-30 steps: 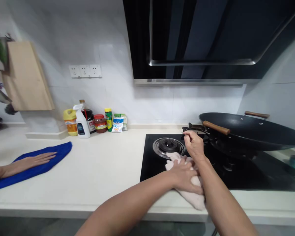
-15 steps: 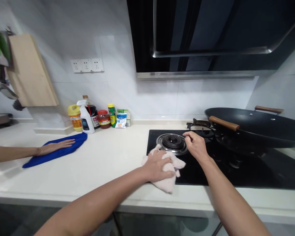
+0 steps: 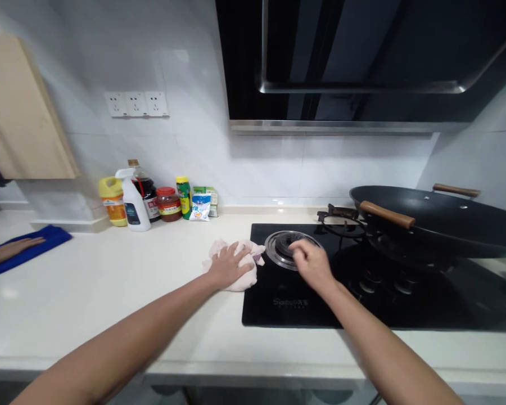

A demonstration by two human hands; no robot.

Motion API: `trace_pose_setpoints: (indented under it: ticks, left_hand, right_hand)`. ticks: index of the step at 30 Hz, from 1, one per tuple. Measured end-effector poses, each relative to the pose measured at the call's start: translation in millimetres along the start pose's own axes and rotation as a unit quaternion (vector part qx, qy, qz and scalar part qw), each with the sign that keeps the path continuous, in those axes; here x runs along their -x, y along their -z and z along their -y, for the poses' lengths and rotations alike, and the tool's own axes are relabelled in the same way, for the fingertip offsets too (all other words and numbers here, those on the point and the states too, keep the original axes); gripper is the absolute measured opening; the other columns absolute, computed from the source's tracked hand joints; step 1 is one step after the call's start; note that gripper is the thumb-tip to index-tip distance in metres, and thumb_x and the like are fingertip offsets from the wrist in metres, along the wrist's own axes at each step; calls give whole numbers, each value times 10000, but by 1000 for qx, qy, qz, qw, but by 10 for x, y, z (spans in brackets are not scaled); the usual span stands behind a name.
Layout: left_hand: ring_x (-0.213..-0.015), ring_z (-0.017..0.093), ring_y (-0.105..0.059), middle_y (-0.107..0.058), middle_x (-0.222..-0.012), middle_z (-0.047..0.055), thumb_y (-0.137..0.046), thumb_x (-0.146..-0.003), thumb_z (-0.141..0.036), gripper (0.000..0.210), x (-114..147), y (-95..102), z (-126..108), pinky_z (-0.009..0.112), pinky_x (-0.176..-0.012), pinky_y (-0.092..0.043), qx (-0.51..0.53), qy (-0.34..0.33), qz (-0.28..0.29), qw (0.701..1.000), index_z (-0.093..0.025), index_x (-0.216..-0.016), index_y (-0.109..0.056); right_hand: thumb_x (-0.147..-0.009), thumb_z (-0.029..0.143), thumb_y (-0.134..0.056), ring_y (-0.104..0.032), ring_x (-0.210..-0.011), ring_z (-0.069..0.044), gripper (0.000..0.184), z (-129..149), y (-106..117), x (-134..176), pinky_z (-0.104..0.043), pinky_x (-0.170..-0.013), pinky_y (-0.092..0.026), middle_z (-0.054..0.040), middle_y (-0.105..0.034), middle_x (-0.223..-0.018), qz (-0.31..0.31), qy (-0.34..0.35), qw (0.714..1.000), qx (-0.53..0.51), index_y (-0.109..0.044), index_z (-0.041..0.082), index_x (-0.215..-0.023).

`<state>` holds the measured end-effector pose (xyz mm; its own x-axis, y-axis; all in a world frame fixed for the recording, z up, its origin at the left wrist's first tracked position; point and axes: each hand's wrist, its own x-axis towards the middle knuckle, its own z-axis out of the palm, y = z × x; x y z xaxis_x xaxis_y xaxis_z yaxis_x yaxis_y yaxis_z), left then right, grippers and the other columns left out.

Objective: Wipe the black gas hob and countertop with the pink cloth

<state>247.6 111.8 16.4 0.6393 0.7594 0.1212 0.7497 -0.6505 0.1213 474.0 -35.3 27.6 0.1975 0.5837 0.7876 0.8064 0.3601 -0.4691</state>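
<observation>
My left hand (image 3: 227, 266) presses down on a crumpled white cloth (image 3: 247, 279), fingers spread over it. The cloth lies on the countertop and reaches over the left edge of the black gas stove (image 3: 295, 312). Above the left burner (image 3: 283, 245) hovers my right hand (image 3: 312, 264), its fingers curled in, with nothing visible in them. Part of the burner is hidden behind that hand.
Another person's hand (image 3: 17, 248) rests on a blue cloth (image 3: 53, 239) at far left. A spray bottle (image 3: 135, 205), a red-lidded jar (image 3: 168, 205) and several containers line the wall. A large wok (image 3: 447, 222) sits at right, under the range hood (image 3: 362, 62).
My left hand has slid the white cloth left and back, from the stove's front-left part to its left edge. My right hand has moved left over the burner. The view has shifted right.
</observation>
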Motion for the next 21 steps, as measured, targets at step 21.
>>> trace_pose_setpoints:
  ticks: [21]
  left_hand:
    - [-1499, 456, -88, -72, -1694, 19, -300, -877, -755, 750, -2880, -334, -957, 721, -1117, -136, 7, -77, 106, 991, -420, -1548, -262]
  right_hand:
    - [-927, 503, -570, -534, -668, -167, 277, 335, -654, 260, -315, -580, -390, 9, -619, -794, 377, 246, 880, 154, -609, 229, -925]
